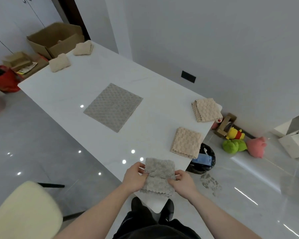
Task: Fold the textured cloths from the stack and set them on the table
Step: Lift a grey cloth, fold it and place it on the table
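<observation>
Both hands, left hand [134,178] and right hand [184,183], pinch the folded grey cloth [159,176] over the table's [59,94] near corner; uneven release risks unfolding or slipping off.

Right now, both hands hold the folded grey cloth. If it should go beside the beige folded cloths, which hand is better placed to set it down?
Probably the right hand. It grips the grey cloth on the side facing the nearest beige folded cloth, while the left hand would need to cross over.
</observation>
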The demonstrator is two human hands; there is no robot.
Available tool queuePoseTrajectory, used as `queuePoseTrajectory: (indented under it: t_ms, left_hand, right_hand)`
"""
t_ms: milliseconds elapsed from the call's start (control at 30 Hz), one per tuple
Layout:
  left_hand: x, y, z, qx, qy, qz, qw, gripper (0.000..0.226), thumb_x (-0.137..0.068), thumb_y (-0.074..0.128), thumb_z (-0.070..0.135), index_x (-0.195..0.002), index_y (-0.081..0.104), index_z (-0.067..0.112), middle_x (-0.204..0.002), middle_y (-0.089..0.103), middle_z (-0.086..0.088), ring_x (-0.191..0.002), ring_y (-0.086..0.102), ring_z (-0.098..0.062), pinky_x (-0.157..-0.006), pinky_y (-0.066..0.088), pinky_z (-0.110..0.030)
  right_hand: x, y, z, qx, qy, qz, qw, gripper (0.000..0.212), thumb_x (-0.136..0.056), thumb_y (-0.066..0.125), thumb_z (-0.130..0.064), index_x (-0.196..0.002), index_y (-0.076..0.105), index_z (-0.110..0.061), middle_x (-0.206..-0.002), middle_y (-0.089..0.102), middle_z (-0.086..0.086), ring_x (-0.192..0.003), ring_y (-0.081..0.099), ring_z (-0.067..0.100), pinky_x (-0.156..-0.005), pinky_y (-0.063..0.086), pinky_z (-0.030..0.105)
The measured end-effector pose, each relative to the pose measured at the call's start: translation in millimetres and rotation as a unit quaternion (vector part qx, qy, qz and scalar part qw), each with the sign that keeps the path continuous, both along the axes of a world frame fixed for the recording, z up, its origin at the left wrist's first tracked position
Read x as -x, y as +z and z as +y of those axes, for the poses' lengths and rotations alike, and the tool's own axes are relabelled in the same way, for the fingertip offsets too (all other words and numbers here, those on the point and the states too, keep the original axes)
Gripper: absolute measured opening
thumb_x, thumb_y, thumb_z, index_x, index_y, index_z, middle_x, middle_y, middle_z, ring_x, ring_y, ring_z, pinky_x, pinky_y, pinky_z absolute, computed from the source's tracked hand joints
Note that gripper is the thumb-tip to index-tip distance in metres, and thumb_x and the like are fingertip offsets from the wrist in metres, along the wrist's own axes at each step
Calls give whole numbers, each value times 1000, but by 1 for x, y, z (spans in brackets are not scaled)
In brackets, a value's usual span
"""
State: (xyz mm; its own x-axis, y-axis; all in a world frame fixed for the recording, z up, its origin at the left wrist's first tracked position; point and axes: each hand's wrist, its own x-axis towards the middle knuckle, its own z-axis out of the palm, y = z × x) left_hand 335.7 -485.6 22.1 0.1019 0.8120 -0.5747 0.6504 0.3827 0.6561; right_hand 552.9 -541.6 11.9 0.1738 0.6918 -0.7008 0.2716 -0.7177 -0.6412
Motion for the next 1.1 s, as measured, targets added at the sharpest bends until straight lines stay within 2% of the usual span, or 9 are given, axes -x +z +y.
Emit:
queuePoseTrajectory:
  t_ms: [133,200,300,467,533,600,733,933,1100]
  left_hand:
    - [-7,-15,-11,22,4,11,1000,23,-96,62,29,-118,58,24,-103,65,6,-88,67,-11,-74,60,-31]
    - [-8,-20,-15,32,14,11,999,26,-99,58,27,-123,54,21,-103,63,7,-86,65,-9,-70,57,-26]
    - [-6,-28,-19,57,16,4,998,32,-100,58,27,-129,49,21,-109,63,4,-91,66,-13,-77,59,-30]
    - [3,-34,-19,81,-1,6,997,57,-97,61,26,-148,34,22,-138,56,-1,-111,61,-17,-80,51,-21]
    - [5,-33,-21,71,1,15,997,62,-97,61,26,-151,31,22,-146,49,1,-114,58,-17,-84,49,-23]
    - [7,-30,-25,49,-6,31,998,66,-95,61,28,-153,32,21,-150,46,0,-124,55,-21,-96,50,-30]
    - [12,-21,-37,27,-39,53,997,64,-94,59,29,-153,35,23,-154,44,2,-135,49,-21,-109,47,-39]
    - [43,-6,-41,25,-66,43,997,56,-96,56,22,-149,39,28,-154,41,6,-136,46,-16,-111,43,-34]
    - [81,11,-13,-18,-47,16,999,43,-98,54,21,-139,50,34,-144,47,14,-124,51,-9,-96,45,-22]
  right_hand:
    - [0,-10,2,19,31,-25,999,20,-91,71,-30,-105,57,-25,-93,66,0,-77,63,16,-61,46,25]
    - [2,-15,3,27,47,-32,998,19,-92,67,-27,-107,56,-25,-93,64,-5,-78,63,15,-61,47,25]
    - [4,-24,2,37,60,-33,997,27,-93,63,-23,-119,57,-20,-98,65,-8,-85,65,11,-65,49,24]
    - [6,-29,-6,26,97,-58,993,49,-95,62,-21,-141,44,-22,-129,56,-4,-102,62,19,-74,44,24]
    - [6,-32,-10,0,124,-90,988,54,-94,61,-20,-144,42,-24,-139,50,-3,-106,64,20,-77,45,24]
    - [8,-32,-14,-42,157,-126,979,56,-92,60,-18,-145,42,-27,-142,44,-4,-105,62,17,-81,47,25]
    - [19,-29,-18,-108,187,-153,964,53,-91,59,-11,-140,49,-30,-138,39,-11,-90,58,6,-73,47,17]
    - [28,-36,-21,-79,211,-147,963,49,-90,60,-14,-137,57,-26,-140,38,-12,-100,54,4,-84,40,11]
    - [50,-17,1,-103,145,-164,970,40,-91,61,-18,-129,58,-29,-132,38,-11,-96,55,7,-77,45,19]
